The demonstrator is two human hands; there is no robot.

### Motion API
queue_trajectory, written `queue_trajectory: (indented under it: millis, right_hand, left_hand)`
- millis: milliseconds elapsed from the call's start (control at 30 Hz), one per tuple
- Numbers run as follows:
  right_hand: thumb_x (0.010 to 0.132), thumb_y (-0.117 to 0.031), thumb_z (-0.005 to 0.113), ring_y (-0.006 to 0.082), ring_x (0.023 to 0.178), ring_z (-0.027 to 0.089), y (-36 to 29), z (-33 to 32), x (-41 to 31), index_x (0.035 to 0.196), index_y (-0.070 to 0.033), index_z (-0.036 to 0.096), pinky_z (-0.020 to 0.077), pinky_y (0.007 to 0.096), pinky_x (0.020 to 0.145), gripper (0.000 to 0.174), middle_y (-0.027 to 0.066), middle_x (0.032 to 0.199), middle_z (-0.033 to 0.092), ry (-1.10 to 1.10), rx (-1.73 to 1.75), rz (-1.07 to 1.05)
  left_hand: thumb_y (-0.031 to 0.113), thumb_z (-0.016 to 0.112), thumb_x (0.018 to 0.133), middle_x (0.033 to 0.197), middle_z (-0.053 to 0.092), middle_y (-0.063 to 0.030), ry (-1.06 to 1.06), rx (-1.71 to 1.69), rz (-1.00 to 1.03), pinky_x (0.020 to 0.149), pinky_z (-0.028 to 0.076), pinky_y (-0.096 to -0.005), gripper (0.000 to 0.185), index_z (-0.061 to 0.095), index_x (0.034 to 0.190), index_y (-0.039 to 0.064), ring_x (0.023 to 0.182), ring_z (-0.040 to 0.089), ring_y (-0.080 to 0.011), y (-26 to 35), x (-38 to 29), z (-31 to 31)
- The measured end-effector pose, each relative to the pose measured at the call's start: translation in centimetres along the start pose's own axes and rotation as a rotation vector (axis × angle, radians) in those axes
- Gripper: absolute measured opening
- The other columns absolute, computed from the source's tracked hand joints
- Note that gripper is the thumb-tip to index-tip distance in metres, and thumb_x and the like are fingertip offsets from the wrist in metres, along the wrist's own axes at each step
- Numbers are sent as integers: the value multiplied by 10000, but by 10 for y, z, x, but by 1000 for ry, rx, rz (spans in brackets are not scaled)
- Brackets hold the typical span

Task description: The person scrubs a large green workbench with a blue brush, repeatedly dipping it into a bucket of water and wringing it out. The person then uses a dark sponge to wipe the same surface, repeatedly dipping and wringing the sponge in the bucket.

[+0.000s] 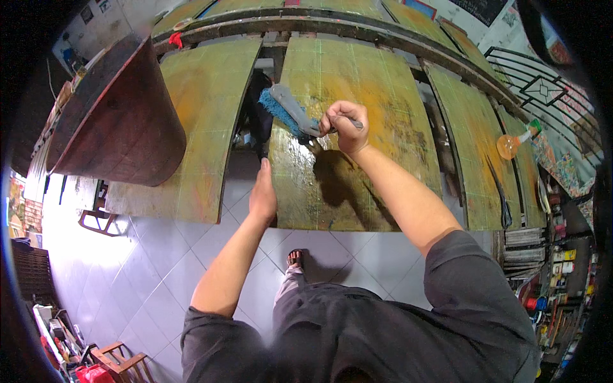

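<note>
In my right hand (348,125) is the handle of a grey plastic scrub brush (292,107) with blue bristles. The brush is tilted over the left part of the middle board (378,91), which is stained green and orange and has pale grid lines. Its surface looks wet and shiny under the brush, and the shadow of my arm falls across it. Against the left edge of this board lies my left hand (263,196), pointing away from me. Most of its fingers are hidden, so I cannot see whether they grip the edge.
A large dark bucket (129,119) stands on the left board (196,191), across a gap. On the right board (455,124) lies a dark strap-like object (505,213). Beyond it is an orange spray bottle (507,146). A dark rail (306,24) crosses behind the boards.
</note>
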State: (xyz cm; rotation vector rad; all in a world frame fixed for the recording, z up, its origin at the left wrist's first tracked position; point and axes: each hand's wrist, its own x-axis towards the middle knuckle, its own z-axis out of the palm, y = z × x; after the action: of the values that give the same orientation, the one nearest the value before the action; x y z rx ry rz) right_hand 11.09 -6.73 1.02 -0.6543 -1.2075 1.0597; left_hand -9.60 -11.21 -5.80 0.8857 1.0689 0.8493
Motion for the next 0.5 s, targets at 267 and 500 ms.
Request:
queue_trajectory:
  millis: [267,500]
  right_hand:
    - [699,-89,563,56,518,490,53,19,67,624,-46,531,389,204,477,92,1,561,537,-32,-349,-232]
    - [648,-110,590,67,517,496,103,-14,177,590,-44,542,381,208,482,100,15,516,522,144,-397,-229]
  left_hand:
    - [505,162,905,1139,475,-250,180,572,120,904,320,-425,604,407,1154,13,1075,420,-420,9,-9,5]
    - [361,258,935,1183,439,-259,85,565,148,904,335,-406,469,333,1221,-4,1092,412,-423,0,-8,-1]
